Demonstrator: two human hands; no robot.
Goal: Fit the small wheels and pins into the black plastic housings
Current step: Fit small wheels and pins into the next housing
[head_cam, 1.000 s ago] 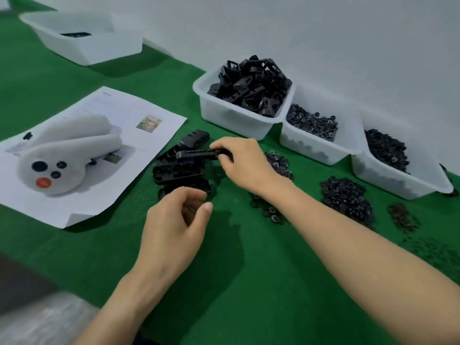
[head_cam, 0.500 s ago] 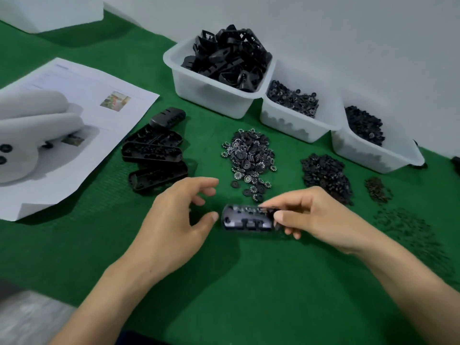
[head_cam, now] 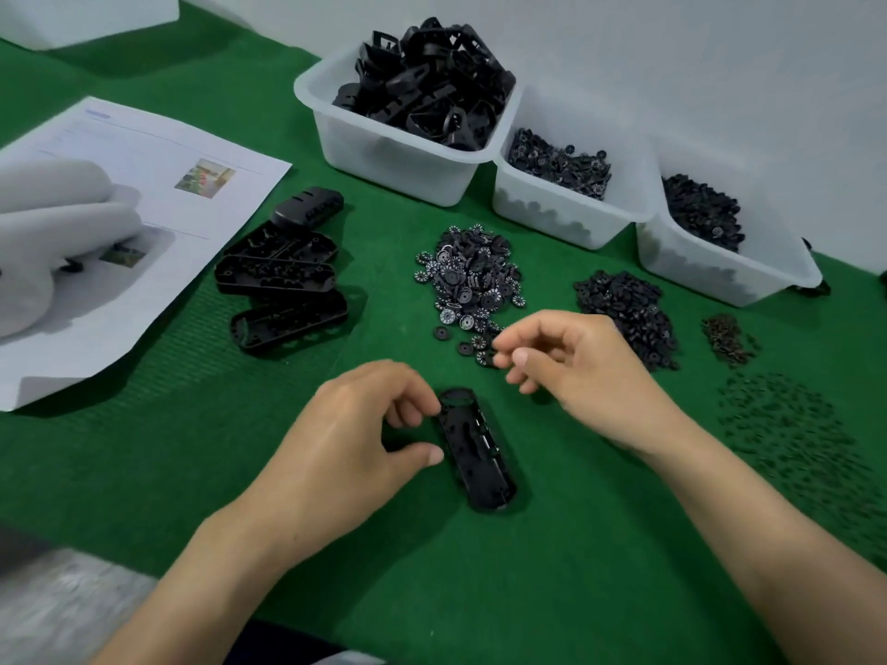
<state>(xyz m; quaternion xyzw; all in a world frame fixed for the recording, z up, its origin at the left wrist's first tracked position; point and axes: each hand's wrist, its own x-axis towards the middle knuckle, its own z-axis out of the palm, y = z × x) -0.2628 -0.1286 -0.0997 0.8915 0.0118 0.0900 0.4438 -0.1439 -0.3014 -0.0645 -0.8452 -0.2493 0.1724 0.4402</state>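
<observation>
Housing (head_cam: 475,453) turned lengthwise, now pinched by our left hand (head_cam: 345,439); right hand (head_cam: 576,371) let go, curls at wheels (head_cam: 470,276), grasp unclear.

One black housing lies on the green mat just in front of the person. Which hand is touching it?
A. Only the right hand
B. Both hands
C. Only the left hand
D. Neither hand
C: the left hand has its thumb and fingers on the black housing, while the right hand is apart from it, near the pile of small wheels.
</observation>
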